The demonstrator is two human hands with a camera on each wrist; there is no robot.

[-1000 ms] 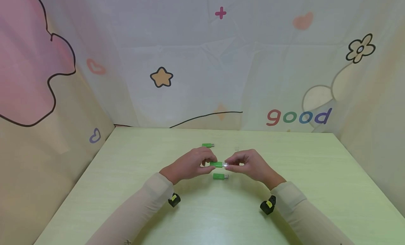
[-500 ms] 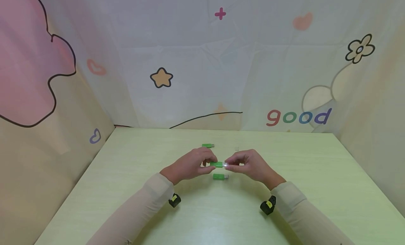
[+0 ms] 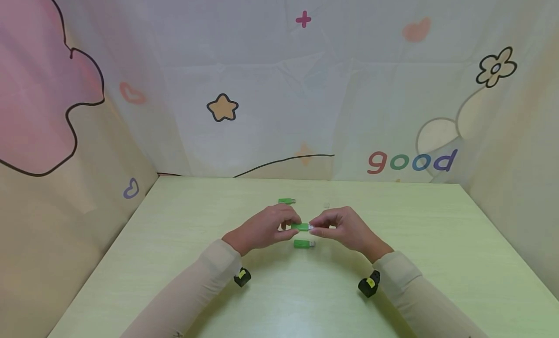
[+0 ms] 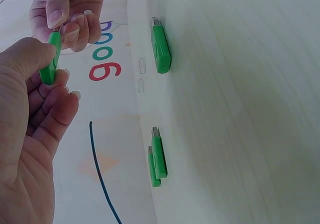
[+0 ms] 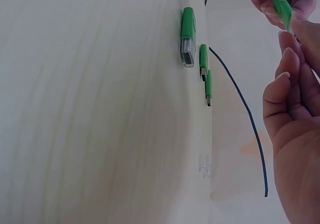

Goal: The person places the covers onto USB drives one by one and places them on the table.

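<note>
My left hand (image 3: pixel 267 227) pinches the body of a green USB flash drive (image 3: pixel 300 227) between thumb and fingers, above the table. From the other side, my right hand (image 3: pixel 342 227) pinches what looks like a small clear cap at the plug end, mostly hidden by its fingertips. Below the hands a green USB flash drive with a clear cap on its plug (image 4: pixel 161 49) lies on the table. Farther back lie two green drives with bare metal plugs, the nearer drive (image 4: pixel 159 156) partly overlapping the farther drive (image 4: pixel 153 171) in the left wrist view.
Two loose clear caps, a first cap (image 5: pixel 203 162) and one beside it, lie on the table behind the right hand. The pale table (image 3: pixel 174 280) ends at a printed curtain (image 3: pixel 262 134) at the back. Each wrist carries a small black camera (image 3: pixel 369 283).
My left hand and the held flash drive have shifted very slightly right, towards the right fingertips. Less of the plug end shows between the hands. The drives on the table stay put.
</note>
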